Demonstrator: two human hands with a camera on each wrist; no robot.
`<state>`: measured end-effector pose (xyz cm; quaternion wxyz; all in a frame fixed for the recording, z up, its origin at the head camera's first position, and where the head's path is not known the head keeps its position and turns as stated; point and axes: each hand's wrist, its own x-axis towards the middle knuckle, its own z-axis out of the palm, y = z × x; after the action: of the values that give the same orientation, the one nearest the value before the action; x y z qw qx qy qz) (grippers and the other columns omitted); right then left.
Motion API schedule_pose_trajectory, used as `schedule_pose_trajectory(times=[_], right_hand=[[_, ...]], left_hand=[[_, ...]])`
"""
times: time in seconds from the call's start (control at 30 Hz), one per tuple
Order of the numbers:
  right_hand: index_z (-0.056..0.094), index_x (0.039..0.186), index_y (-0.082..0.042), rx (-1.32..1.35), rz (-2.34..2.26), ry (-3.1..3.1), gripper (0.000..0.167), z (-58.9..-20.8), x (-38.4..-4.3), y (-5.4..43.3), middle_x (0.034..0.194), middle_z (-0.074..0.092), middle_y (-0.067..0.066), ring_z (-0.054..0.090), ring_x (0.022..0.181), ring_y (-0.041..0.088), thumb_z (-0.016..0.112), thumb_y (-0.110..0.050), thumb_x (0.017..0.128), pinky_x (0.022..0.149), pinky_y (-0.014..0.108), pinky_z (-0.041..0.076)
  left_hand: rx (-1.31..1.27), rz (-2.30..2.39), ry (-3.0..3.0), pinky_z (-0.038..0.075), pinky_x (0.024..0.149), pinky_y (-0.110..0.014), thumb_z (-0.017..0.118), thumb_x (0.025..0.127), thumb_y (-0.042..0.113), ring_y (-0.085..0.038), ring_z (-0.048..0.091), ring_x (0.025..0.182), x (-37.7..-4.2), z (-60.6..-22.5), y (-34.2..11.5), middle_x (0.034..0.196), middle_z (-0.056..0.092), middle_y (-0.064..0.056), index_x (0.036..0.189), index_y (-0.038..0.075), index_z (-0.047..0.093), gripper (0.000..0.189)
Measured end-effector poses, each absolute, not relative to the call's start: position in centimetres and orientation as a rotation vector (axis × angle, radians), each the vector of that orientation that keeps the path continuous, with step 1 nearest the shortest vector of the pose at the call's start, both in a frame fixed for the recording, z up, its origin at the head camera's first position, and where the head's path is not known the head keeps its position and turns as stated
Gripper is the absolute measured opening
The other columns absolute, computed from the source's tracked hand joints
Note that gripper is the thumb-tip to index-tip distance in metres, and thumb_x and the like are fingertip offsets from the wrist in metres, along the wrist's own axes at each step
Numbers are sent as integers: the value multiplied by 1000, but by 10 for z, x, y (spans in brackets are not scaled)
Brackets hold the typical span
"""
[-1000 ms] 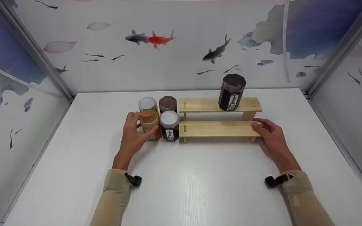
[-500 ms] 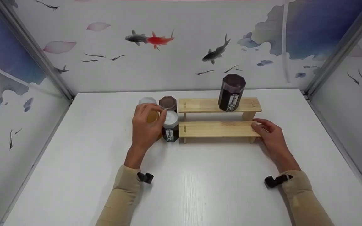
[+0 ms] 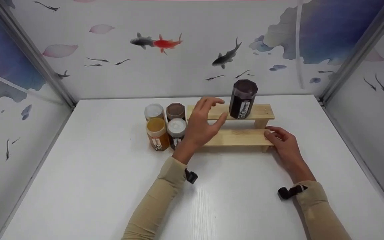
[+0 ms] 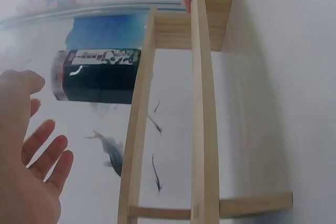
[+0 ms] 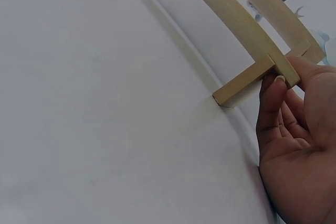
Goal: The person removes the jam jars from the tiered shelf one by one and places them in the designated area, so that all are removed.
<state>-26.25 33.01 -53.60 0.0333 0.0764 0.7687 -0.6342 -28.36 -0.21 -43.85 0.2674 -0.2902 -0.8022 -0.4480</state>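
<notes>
A two-step wooden shelf rack point(image 3: 242, 137) stands at the middle right of the table. My right hand point(image 3: 285, 144) pinches the right end of its front board; in the right wrist view fingers point(image 5: 273, 103) curl under that board point(image 5: 252, 35). On the back step stands a dark octagonal jar point(image 3: 243, 100) with a label, its body point(image 4: 100, 77) also in the left wrist view. My left hand point(image 3: 202, 125) is over the rack's left part, just left of this jar, thumb and fingers spread and nothing between them.
Left of the rack several jars stand close together: an amber jar point(image 3: 158, 135), a white-lidded dark jar point(image 3: 176, 128), a brown-lidded jar point(image 3: 175, 111) and a pale-lidded jar point(image 3: 154, 111). Printed panels point(image 3: 112, 80) enclose the white table point(image 3: 105, 186).
My left hand has let go of the amber jar and moved right, across the jars to the dark jar on the rack. The right hand keeps its hold on the rack.
</notes>
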Motion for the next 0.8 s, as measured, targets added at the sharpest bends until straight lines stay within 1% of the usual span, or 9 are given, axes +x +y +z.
schedule_pose_trajectory(times=[0.1, 0.2, 0.33, 0.53, 0.67, 0.8], right_hand=[[59, 152, -15, 212, -1958, 2380, 67, -537, -261, 329, 118, 65, 0, 68, 99, 4, 72, -57, 100, 84, 15, 58], [59, 151, -13, 184, -1982, 2380, 66, -537, -261, 328, 116, 65, 0, 67, 97, 4, 72, -55, 101, 84, 15, 58], [59, 152, -10, 174, -2020, 2355, 66, -536, -261, 328, 114, 65, -1, 68, 97, 4, 72, -52, 102, 84, 15, 59], [60, 151, -9, 173, -2045, 2335, 66, -535, -262, 329, 110, 65, -1, 67, 95, 4, 74, -50, 101, 83, 15, 59], [60, 151, -11, 178, -2021, 2346, 66, -535, -262, 330, 112, 66, -1, 67, 94, 4, 74, -52, 101, 82, 15, 58], [60, 151, -12, 190, -2019, 2335, 66, -536, -262, 330, 114, 64, 0, 67, 96, 5, 73, -52, 101, 83, 15, 59]], left_hand=[[-796, -1223, -2147, 54, 107, -32, 70, 107, 35, -21, 62, 123, -290, -437, 20, 138, 62, -4, 141, 14, 62, 41], [-798, -1212, -2129, 54, 106, -31, 71, 106, 38, -22, 61, 126, -295, -434, 37, 146, 58, -7, 149, 12, 55, 53], [-759, -1233, -2136, 56, 104, -34, 73, 103, 44, -23, 59, 130, -301, -432, 55, 152, 51, -9, 155, 14, 47, 65], [-678, -1287, -2182, 55, 105, -35, 75, 101, 47, -20, 56, 132, -309, -437, 68, 154, 49, -7, 159, 23, 44, 70], [-636, -1342, -2209, 55, 105, -36, 77, 101, 45, -18, 57, 132, -310, -442, 73, 153, 51, -7, 160, 28, 42, 71], [-579, -1353, -2252, 56, 104, -38, 78, 100, 43, -17, 60, 129, -309, -439, 75, 150, 53, -5, 159, 30, 41, 71]])
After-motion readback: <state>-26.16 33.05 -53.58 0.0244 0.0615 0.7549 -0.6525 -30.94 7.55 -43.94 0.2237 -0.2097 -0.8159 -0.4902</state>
